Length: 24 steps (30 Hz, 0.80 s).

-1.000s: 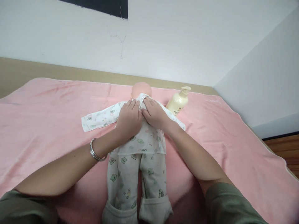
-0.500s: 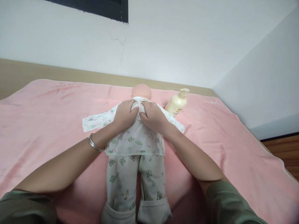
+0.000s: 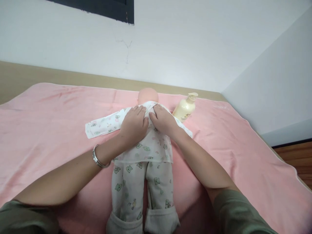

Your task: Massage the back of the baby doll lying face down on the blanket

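The clothed doll (image 3: 148, 154) lay stretched out on a pink blanket (image 3: 48, 130), its smooth bare head (image 3: 148, 95) at the far end and its legs pointing near. Both of the person's hands were on it, so it lay right beneath them. The left hand (image 3: 133, 125) rested on the left side of the upper body, fingers stretched out side by side over the white printed shirt (image 3: 152, 143), with the thumb turned in toward the middle. The right hand (image 3: 164, 122) lay on the right side in much the same way, fingers extended near the collar, thumb held apart from the forefinger. Only a narrow strip of cloth showed between the 2 thumbs.

The shirt's left sleeve (image 3: 103, 126) reached out flat to the left of the left hand; the other ran out to the right, partly covered by the right wrist. Nearer than both hands were the matching trousers (image 3: 129, 188), their 2 legs slightly apart and ending in broad pale cuffs.

A cream pump bottle (image 3: 184, 110) was on the blanket just beyond the right sleeve, its base partly hidden. 1 silver bangle (image 3: 97, 159) circled the left wrist. At the far side rose a white wall (image 3: 182, 48).
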Available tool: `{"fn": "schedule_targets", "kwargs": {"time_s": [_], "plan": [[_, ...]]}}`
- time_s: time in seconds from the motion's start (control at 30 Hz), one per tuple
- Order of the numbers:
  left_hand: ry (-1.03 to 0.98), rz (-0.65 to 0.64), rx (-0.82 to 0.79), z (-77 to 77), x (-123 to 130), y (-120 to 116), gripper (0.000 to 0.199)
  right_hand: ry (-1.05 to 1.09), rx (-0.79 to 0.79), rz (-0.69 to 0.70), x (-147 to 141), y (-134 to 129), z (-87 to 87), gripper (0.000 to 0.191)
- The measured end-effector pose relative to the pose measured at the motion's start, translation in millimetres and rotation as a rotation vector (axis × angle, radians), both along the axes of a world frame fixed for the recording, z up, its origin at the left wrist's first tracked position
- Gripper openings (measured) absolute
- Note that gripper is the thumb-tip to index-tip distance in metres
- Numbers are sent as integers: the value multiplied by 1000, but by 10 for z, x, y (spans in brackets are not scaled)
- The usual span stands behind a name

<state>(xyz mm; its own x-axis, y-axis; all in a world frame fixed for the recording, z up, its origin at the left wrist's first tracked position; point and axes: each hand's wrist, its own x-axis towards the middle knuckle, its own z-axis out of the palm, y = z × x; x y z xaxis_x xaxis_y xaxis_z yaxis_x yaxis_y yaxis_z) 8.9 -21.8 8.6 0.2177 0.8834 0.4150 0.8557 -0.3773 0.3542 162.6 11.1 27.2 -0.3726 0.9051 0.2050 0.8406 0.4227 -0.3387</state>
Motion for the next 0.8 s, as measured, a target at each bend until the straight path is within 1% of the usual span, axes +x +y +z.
{"fn": "schedule_targets", "kwargs": {"time_s": [0.07, 0.1, 0.17, 0.23, 0.3, 0.33, 0.4, 0.47, 0.53, 0.57, 0.67, 0.73, 0.8], "plan": [[33, -25, 44, 3, 16, -40, 44, -37, 46, 3, -4, 22, -21, 39], [45, -30, 32, 11, 11, -33, 42, -61, 78, 16, -17, -4, -42, 40], [58, -31, -43, 38, -27, 36, 36, -102, 148, 41, -62, -120, -89, 40], [59, -18, -135, 67, -86, 155, 31, -127, 228, 67, -118, -279, -127, 43], [43, 1, -210, 87, -142, 274, 28, -143, 294, 79, -162, -415, -137, 49], [32, 6, -240, 95, -162, 318, 27, -147, 302, 87, -173, -454, -128, 51], [23, 5, -274, 108, -174, 346, 27, -129, 245, 100, -165, -445, -90, 51], [49, -1, -265, 119, -147, 290, 29, -72, 124, 69, -122, -332, -42, 47], [97, 13, -204, 123, -93, 174, 34, -22, 30, -6, -62, -163, -8, 40], [119, 18, -159, 121, -63, 110, 36, -11, 10, -39, -34, -81, -1, 37], [149, 14, -50, 105, 2, -23, 42, -33, 24, -53, 9, 55, -19, 31], [132, 10, -50, 93, -3, -14, 38, -67, 59, -33, -8, 10, -50, 32], [97, 16, -98, 83, -44, 71, 31, -93, 133, -5, -59, -136, -90, 36]]}}
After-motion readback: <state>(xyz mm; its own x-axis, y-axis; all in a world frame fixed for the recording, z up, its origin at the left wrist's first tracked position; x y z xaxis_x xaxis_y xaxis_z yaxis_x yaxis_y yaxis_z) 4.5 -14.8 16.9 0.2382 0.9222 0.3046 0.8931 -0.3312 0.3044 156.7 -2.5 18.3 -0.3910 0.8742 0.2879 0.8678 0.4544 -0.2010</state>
